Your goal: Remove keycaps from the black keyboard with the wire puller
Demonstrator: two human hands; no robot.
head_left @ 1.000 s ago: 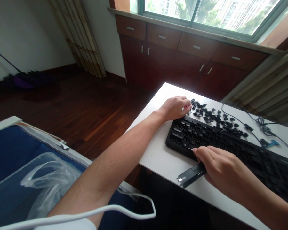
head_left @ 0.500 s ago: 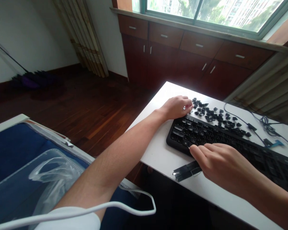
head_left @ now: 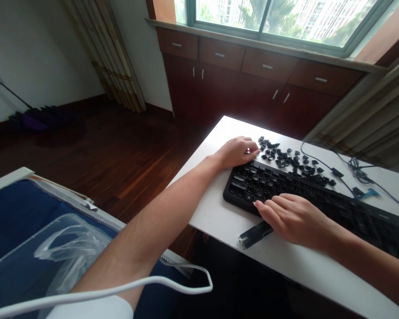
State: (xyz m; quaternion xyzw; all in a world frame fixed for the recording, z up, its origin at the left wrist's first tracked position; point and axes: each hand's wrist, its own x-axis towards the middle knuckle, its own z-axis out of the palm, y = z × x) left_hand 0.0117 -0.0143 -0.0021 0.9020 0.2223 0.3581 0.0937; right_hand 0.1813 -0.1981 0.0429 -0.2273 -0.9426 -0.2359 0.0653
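My left hand (head_left: 237, 150) rests at the back left corner of a black keyboard (head_left: 241, 201), fingers curled and thumb and fingertips close together. Whatever they may hold is too small to make out. Beside its fingertips begins a scatter of loose black keycaps (head_left: 295, 165) behind the keyboard. My right hand (head_left: 287, 217) is closed over the keyboard's front edge, its thumb near the bottom left keys. Out of the underside of that fist sticks a slim black tool (head_left: 254, 235) with a shiny end; the rest of it is hidden.
The keyboard lies on a white table (head_left: 209, 217). Cables (head_left: 357, 168) and a small blue piece (head_left: 370, 193) lie at the right. A white cord (head_left: 153, 280) crosses near my left forearm. A clear plastic bag (head_left: 66, 248) lies on blue fabric at the left.
The whole view has shifted slightly. The black tool's angle below my right fist has changed a little, and it is less blurred. My left hand stays at the keycaps.
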